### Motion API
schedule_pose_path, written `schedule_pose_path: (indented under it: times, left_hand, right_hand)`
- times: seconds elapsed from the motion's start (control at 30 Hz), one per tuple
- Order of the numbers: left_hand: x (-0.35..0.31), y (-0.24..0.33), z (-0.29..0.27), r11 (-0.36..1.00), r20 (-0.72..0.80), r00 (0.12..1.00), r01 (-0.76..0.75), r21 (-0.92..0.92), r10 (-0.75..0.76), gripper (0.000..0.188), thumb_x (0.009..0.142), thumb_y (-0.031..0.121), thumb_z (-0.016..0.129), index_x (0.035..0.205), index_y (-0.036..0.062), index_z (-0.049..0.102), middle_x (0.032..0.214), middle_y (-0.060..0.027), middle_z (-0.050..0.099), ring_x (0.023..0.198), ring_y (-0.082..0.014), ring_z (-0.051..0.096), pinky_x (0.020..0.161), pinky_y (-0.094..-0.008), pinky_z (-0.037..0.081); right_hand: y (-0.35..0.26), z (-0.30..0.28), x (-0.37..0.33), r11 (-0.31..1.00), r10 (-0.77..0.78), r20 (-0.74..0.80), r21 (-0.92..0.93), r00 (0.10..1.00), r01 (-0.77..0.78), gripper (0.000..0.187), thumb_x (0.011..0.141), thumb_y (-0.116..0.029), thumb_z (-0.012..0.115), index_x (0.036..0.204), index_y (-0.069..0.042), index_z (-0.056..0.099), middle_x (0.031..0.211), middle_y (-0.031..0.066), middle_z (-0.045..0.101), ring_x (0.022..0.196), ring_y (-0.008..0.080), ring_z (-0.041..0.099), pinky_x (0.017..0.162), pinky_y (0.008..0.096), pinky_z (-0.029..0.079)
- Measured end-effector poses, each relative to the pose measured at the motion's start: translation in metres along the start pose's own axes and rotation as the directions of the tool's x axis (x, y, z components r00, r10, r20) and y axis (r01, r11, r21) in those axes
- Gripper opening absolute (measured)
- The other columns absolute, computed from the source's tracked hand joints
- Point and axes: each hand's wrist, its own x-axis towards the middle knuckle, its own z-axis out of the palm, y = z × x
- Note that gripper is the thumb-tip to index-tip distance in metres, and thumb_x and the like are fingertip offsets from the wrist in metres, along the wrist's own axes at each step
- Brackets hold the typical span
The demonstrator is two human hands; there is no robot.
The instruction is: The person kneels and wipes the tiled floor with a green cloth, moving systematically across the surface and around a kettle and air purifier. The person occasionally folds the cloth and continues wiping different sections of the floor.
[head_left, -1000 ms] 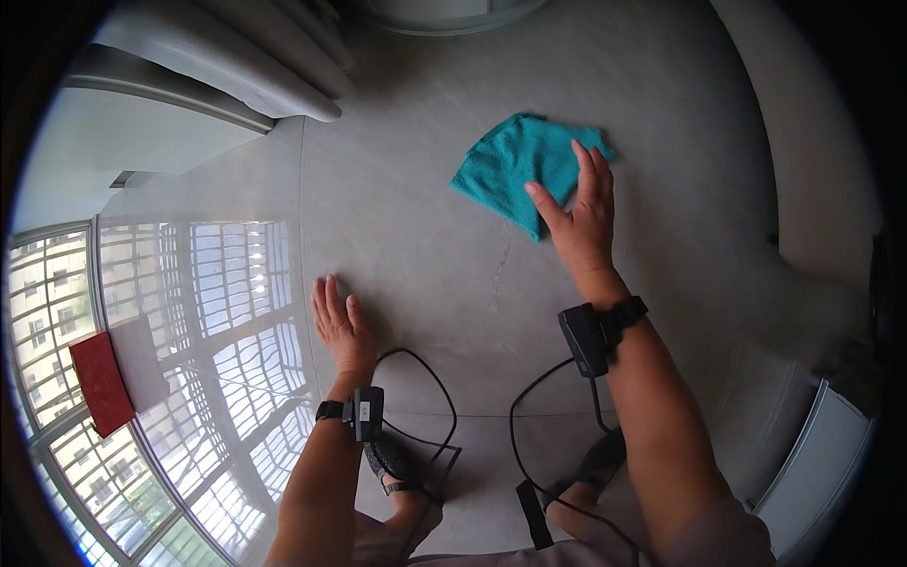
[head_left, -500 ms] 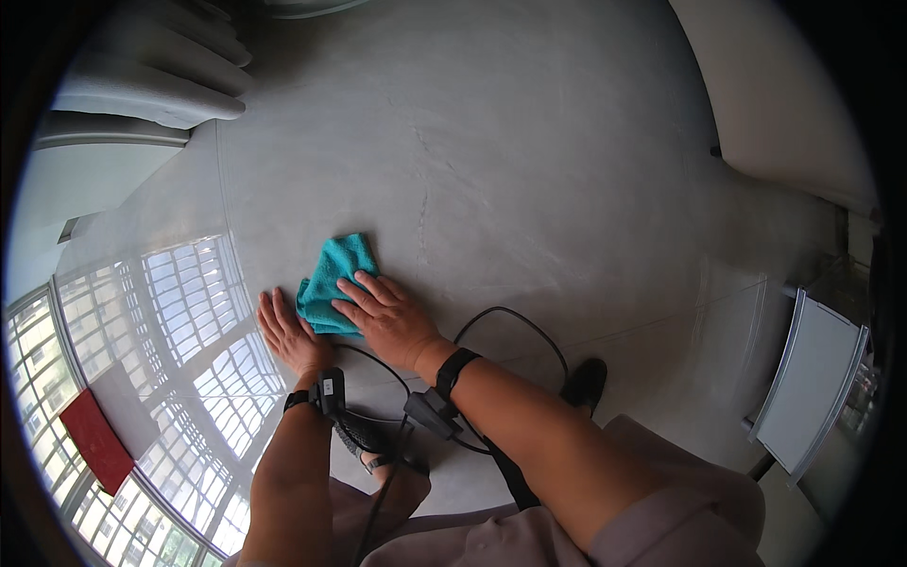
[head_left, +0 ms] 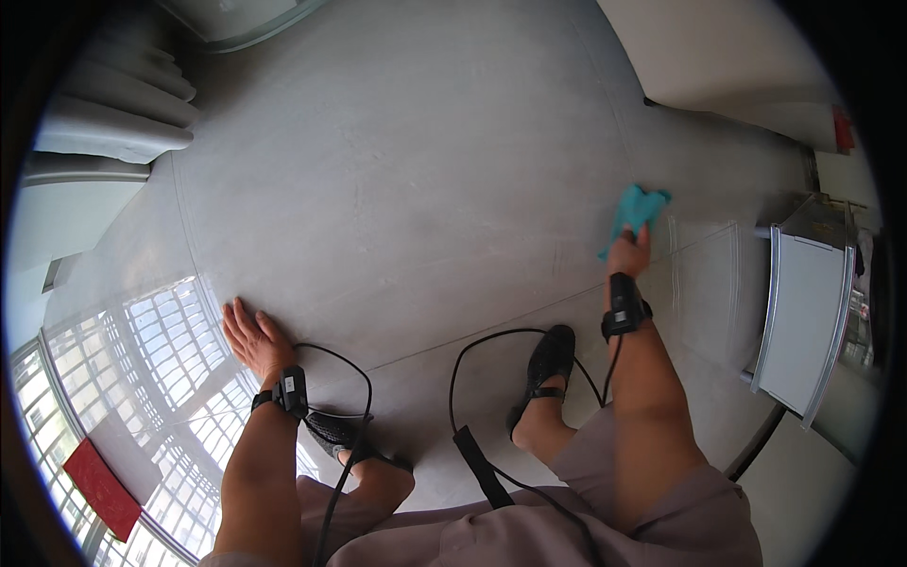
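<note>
Right hand: the right hand [head_left: 629,255] reached far out to the person's right and pressed down on a teal cloth [head_left: 635,212], fingers closed over its near edge so that the cloth was pinned flat to the floor rather than lifted.
Cloth: it lay bunched on the grey floor [head_left: 406,189], most of it showing beyond the fingertips, near a pale white-fronted unit [head_left: 803,312] at the right rim.
Left hand: the left hand [head_left: 250,338] rested palm down on the floor with fingers spread, holding nothing; it seemed to serve as a prop, bearing weight while the other arm stretched away.
Wrists: each carried a dark strapped band [head_left: 624,307], with black cables [head_left: 472,378] looping back across the floor toward the body; the slack loops likely left both arms free to move.
Posture: the person crouched low, both feet in dark shoes [head_left: 546,364] planted between the arms, knees bent under pale mauve clothing, which kept the floor within arm's reach.
Floor: smooth and glossy, crossed by a faint seam, and reflecting a gridded window [head_left: 161,378] at lower left beside the propping palm.
Surroundings: folded pale curtains [head_left: 113,113] hung at upper left; a red patch [head_left: 99,487] showed in the reflection.
</note>
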Motion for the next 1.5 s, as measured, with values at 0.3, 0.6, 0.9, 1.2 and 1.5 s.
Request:
schedule_pose_path:
  times: [0.3,0.6,0.9,1.2,1.5]
  left_hand:
    - [0.006,-0.014,0.014,0.998,-0.049,0.998,-0.048,-0.044,0.046,0.051,0.095,0.025,0.041,0.144,0.0144,0.034,0.153,-0.0087,0.027,0.141,-0.0311,0.021,0.115,-0.0433,0.016]
    - [-0.001,-0.007,0.018,0.997,-0.074,0.997,-0.004,-0.071,-0.001,0.052,0.095,0.025,0.036,0.146,0.0134,0.031,0.155,-0.0084,0.023,0.143,-0.0314,0.018,0.115,-0.0439,0.014]
    - [0.033,0.058,0.005,0.960,-0.018,0.999,0.024,-0.279,-0.030,0.048,0.095,0.026,0.040,0.142,0.0149,0.037,0.151,-0.0073,0.033,0.142,-0.0267,0.024,0.114,-0.0474,0.013]
    - [0.097,0.163,0.006,0.995,0.099,0.995,0.026,-0.098,-0.016,0.053,0.097,0.033,0.037,0.146,0.0155,0.031,0.156,-0.0069,0.020,0.145,-0.0275,0.014,0.116,-0.0452,0.009]
    - [0.091,0.164,0.015,0.995,0.183,0.979,0.085,0.059,-0.094,0.061,0.090,0.027,0.041,0.146,0.0067,0.028,0.155,-0.0100,0.022,0.144,-0.0313,0.014,0.116,-0.0441,0.008]
  right_hand:
    - [-0.187,0.132,-0.269,0.252,-0.774,0.592,0.614,-0.226,0.748,0.025,0.087,-0.022,0.052,0.103,-0.014,0.069,0.129,0.0042,0.056,0.124,0.0249,0.046,0.101,0.0391,0.043]
    - [-0.177,0.180,-0.097,0.415,-0.901,0.288,0.357,0.324,0.837,0.031,0.081,-0.007,0.058,0.111,-0.008,0.063,0.125,0.0133,0.056,0.117,0.0325,0.048,0.098,0.0413,0.043]
    - [0.076,-0.012,0.135,0.810,-0.185,0.256,-0.506,0.949,0.295,0.045,0.083,-0.011,0.058,0.127,-0.002,0.055,0.127,0.0220,0.056,0.120,0.0371,0.052,0.103,0.0436,0.040]
    - [-0.144,0.103,0.006,0.607,-0.791,0.318,0.293,0.523,0.739,0.059,0.082,0.007,0.052,0.138,-0.011,0.044,0.133,0.0183,0.050,0.120,0.0356,0.050,0.100,0.0387,0.042]
    - [-0.307,0.253,-0.216,0.176,-0.829,0.498,0.665,-0.256,0.726,0.033,0.086,-0.016,0.055,0.117,-0.021,0.064,0.133,0.0021,0.052,0.124,0.0230,0.044,0.103,0.0383,0.037]
